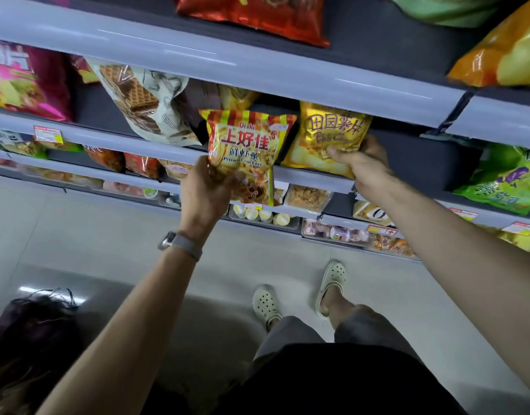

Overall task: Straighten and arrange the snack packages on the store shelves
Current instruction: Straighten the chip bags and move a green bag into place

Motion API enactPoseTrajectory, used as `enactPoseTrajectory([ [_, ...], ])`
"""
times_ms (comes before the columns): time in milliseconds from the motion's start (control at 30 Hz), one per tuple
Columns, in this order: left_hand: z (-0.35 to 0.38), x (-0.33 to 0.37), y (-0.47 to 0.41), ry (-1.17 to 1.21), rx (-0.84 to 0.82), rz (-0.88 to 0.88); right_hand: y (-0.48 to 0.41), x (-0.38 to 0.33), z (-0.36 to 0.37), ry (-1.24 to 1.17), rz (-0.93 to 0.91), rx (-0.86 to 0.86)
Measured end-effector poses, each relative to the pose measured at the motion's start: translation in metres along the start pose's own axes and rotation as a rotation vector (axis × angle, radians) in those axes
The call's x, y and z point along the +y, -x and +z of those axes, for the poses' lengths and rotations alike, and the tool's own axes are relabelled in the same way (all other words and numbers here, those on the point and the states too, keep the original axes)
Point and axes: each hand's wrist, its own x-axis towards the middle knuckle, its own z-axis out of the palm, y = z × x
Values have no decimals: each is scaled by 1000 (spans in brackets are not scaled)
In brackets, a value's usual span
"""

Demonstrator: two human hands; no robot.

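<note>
Two grips: both tight, mid-frame;
left hand [206, 187]: curled round bottom of prawn cracker bag [245, 139], upright, in front of shelf rail [311, 178];
right hand [362, 166]: clutching gold chip bag [332, 133] lower corner, right of centre, bottom at that rail

Pale tiled floor [108, 235]; cream perforated clogs [266, 304], grey shorts [290, 333], grey-strap watch [179, 242], dark hair [33, 324] lower left, yellow-red price tag [47, 134] on shelf edge
</note>
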Motion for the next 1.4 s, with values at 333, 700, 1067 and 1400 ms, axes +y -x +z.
enactPoseTrajectory([
  [333,-39,-47,56,54,5,-130,8,-25,128,97,-41,-146],
  [700,-35,-41,60,26,-33,-79,6,-23,135,121,-1,-225],
  [1067,38,22,23,52,-153,67,61,9,13,-240,204,-122],
  [1400,113,87,-23,36,-167,211,77,20,1,213,-107,62],
])
